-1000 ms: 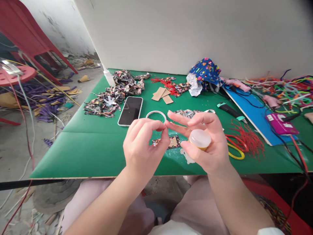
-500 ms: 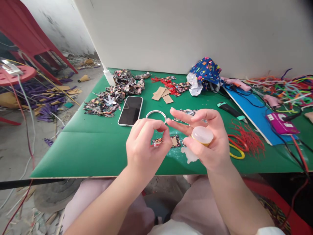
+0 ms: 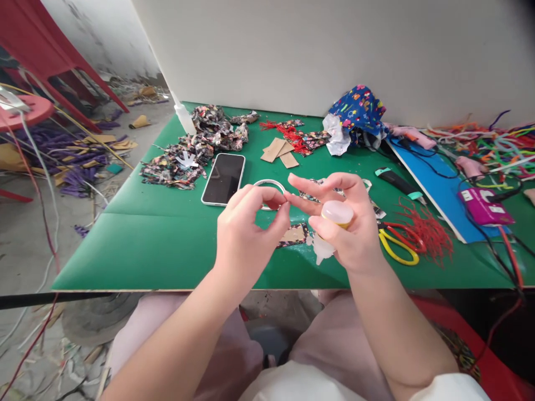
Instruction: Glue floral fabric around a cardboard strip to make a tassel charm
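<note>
My right hand (image 3: 355, 228) holds a small translucent bottle (image 3: 337, 213) with a yellowish band, tipped with its narrow end down, between thumb and palm. Its index and middle fingers stretch left. My left hand (image 3: 251, 228) is closed in a pinch, thumb against forefinger, right at the tip of one of those fingers; whatever the pinch holds is too small to make out. Under the hands lies a floral fabric piece (image 3: 297, 234) with a tan card rectangle on it. Partly behind my left hand is a white ring (image 3: 267, 182), maybe a tape roll.
A phone (image 3: 223, 179) and floral fabric scraps (image 3: 175, 165) lie left on the green table (image 3: 159, 239). Cardboard pieces (image 3: 276, 150) sit behind. To the right are scissors (image 3: 399, 245), red cords (image 3: 426, 228), a utility knife (image 3: 397, 184) and a purple box (image 3: 487, 205) with cables.
My left fingertips have closed in on the right hand's fingertip. Both hands are slightly higher in view, and the camera view has shifted a little, uncovering more of the scissors.
</note>
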The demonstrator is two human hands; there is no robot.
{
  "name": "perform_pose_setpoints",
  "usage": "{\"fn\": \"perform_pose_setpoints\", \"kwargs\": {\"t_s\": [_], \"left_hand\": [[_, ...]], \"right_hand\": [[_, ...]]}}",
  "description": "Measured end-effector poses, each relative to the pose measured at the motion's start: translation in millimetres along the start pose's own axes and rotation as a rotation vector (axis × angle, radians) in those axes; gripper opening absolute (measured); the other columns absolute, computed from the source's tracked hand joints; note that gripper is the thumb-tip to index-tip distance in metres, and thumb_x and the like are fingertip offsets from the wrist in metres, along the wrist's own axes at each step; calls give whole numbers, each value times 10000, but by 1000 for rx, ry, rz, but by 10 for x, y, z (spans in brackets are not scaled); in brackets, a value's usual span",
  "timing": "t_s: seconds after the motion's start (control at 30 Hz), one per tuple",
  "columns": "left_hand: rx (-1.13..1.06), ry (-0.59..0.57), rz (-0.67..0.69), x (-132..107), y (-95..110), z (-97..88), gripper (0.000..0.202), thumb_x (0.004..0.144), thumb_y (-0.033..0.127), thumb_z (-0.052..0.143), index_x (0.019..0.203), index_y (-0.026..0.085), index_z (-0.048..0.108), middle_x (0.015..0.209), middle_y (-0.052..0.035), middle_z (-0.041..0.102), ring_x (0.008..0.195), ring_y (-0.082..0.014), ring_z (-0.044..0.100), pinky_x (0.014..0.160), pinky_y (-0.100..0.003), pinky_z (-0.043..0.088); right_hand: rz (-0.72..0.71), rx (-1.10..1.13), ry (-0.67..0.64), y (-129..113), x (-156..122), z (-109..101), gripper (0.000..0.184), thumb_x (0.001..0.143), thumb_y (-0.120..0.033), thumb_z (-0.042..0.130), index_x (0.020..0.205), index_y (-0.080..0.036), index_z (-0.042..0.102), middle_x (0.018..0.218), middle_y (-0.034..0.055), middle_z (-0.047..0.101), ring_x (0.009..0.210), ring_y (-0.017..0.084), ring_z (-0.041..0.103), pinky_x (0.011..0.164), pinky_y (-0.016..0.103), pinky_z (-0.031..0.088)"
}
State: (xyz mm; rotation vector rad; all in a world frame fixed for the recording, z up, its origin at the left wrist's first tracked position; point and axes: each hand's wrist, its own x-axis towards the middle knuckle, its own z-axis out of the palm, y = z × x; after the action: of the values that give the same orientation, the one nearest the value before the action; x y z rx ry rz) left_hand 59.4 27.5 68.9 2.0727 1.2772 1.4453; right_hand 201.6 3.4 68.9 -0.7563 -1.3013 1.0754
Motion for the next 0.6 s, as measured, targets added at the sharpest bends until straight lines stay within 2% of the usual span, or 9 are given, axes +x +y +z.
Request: {"fn": "perform_pose_setpoints", "kwargs": {"t_s": [0.13,0.27,0.47,0.6], "left_hand": [[-82,-83,-76,45,-113,16,100,736,107,599,701,197,572,695,42,625,658,-94,569,649,-216,479],[-156,-107,-165,116,-252,25,63,736,138,590,706,192,581,690,40,621,629,-87,557,597,-207,472],[-151,-44,-216,236,-526,-77,71,702,121,583,683,189,573,655,30,604,585,-88,546,532,-210,433],[-180,-64,-281,252,-698,-109,60,691,137,572,669,191,557,630,30,584,523,-81,510,481,-210,402]], "right_hand": [[23,-18,-6,116,50,-22,274,795,-172,601,996,-282,450,1158,-26,633,1256,219,469,1042,496,438],[8,3,-37,237,170,-4,280,784,-169,603,998,-278,458,1160,-18,634,1227,214,504,1057,495,415],[-65,-47,-43,473,416,226,256,793,-196,575,997,-282,448,1113,-26,638,1205,190,527,1040,459,434],[-83,-82,-37,654,461,350,256,812,-231,565,1026,-282,435,1127,-14,633,1184,184,545,1035,434,445]]}}
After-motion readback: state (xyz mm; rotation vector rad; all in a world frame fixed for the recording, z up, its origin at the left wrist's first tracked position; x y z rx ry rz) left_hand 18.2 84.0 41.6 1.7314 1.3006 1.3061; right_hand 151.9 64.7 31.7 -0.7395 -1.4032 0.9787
